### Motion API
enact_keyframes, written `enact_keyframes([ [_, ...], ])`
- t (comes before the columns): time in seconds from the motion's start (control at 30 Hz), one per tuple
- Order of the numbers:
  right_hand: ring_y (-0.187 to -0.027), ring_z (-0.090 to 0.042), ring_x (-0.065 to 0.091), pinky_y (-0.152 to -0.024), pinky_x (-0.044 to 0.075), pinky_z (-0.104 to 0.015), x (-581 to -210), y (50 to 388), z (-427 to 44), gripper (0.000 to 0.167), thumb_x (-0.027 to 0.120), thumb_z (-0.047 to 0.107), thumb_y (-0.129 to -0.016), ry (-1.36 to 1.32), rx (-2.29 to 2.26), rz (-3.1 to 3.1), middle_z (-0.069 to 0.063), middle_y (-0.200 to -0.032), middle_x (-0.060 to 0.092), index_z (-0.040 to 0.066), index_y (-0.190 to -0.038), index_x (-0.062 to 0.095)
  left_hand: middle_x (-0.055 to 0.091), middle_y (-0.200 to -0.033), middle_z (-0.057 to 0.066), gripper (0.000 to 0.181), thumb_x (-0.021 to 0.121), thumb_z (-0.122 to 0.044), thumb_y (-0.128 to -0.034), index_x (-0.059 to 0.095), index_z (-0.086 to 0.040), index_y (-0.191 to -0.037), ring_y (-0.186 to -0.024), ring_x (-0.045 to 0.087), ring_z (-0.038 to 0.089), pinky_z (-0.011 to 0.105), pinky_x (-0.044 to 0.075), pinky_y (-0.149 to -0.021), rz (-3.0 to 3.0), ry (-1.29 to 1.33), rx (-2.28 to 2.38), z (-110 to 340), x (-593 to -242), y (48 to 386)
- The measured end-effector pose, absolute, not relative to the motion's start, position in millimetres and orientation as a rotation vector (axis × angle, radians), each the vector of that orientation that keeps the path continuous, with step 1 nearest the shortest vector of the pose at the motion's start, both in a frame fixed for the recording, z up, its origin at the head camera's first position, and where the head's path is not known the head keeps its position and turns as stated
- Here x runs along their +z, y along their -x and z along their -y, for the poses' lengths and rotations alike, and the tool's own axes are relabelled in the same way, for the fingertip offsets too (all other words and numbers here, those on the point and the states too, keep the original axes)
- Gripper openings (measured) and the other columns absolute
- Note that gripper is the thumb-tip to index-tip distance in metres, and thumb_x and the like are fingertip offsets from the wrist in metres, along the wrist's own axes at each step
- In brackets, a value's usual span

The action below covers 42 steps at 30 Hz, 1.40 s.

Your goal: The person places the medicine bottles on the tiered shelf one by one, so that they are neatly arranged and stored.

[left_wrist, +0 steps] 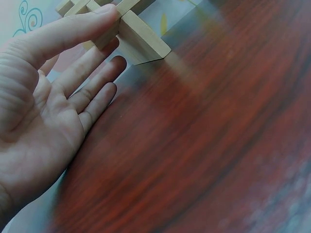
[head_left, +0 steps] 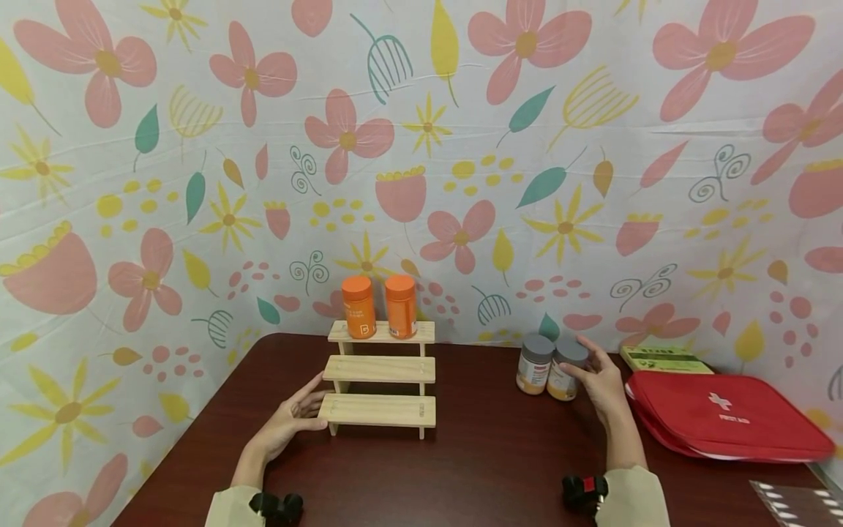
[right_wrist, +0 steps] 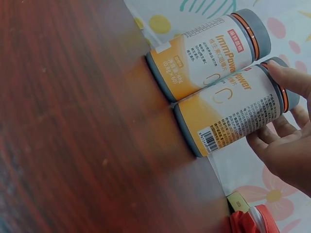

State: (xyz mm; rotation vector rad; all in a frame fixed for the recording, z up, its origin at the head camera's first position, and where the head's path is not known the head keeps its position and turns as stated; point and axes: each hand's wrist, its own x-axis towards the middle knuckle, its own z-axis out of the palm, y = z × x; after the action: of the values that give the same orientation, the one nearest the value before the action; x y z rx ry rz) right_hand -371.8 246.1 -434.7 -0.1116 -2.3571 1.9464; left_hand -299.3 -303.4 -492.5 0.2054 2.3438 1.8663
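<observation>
A three-step wooden display stand [head_left: 378,369] stands on the dark table. My left hand [head_left: 290,421] is at its left end, fingers nearly straight; in the left wrist view the thumb [left_wrist: 90,26] touches a step's end. Two white and yellow vitamin bottles [head_left: 535,364] with grey lids stand side by side, touching, right of the stand. My right hand [head_left: 601,380] holds the right-hand vitamin bottle [right_wrist: 233,109], thumb at its lid rim and the other fingers partly hidden behind it. Both vitamin bottles are upright on the table.
Two orange bottles [head_left: 358,307] stand on the stand's top step. Right of my right hand lie a red first aid pouch [head_left: 731,421] and a green-yellow box [head_left: 665,359]. A clear sheet with white marks [head_left: 793,505] lies at the near right corner. Patterned cloth [head_left: 421,183] hangs behind.
</observation>
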Motion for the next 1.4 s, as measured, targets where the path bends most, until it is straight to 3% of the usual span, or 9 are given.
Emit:
enact_keyframes([
  [0.4, -0.15, -0.038, 0.017, -0.117, 0.024, -0.054, -436.1, 370.0, -247.1, 0.082, 0.07, 0.02, -0.091, 0.144, 1.847, 2.356, -0.019, -0.162, 0.019, 0.015, -0.157, 0.021, 0.038, -0.153, 0.021, 0.094, 0.074, -0.016, -0.0857, 0.015, -0.024, -0.158, -0.126, 0.05, 0.021, 0.048, 0.04, -0.105, -2.34, -0.197, 1.872, 303.0, -492.9, 299.2],
  [0.77, -0.149, -0.037, 0.022, -0.116, 0.028, -0.052, -428.1, 365.8, -248.1, 0.082, 0.069, 0.027, -0.091, 0.199, 1.819, 2.324, -0.018, -0.162, 0.02, 0.016, -0.157, 0.021, 0.037, -0.154, 0.021, 0.095, 0.074, -0.016, -0.0856, 0.015, -0.022, -0.159, -0.124, 0.051, 0.016, 0.046, 0.041, -0.105, -2.334, -0.199, 1.872, 302.7, -491.8, 298.9],
  [1.1, -0.15, -0.037, 0.019, -0.117, 0.026, -0.053, -414.7, 360.1, -247.1, 0.082, 0.069, 0.025, -0.091, 0.226, 1.835, 2.235, -0.016, -0.163, 0.016, 0.018, -0.157, 0.022, 0.038, -0.153, 0.021, 0.094, 0.073, -0.015, -0.0871, 0.012, -0.021, -0.159, -0.118, 0.054, 0.005, 0.033, 0.043, -0.098, -2.349, -0.197, 1.852, 303.3, -490.1, 298.0],
  [1.4, -0.147, -0.033, 0.028, -0.116, 0.029, -0.05, -406.1, 357.7, -245.4, 0.079, 0.068, 0.026, -0.092, 0.236, 1.827, 2.191, -0.015, -0.16, 0.025, 0.021, -0.157, 0.023, 0.036, -0.153, 0.026, 0.093, 0.071, -0.014, -0.0883, 0.011, -0.019, -0.159, -0.122, 0.052, 0.013, 0.033, 0.043, -0.097, -2.333, -0.273, 1.86, 304.2, -488.9, 296.5],
])
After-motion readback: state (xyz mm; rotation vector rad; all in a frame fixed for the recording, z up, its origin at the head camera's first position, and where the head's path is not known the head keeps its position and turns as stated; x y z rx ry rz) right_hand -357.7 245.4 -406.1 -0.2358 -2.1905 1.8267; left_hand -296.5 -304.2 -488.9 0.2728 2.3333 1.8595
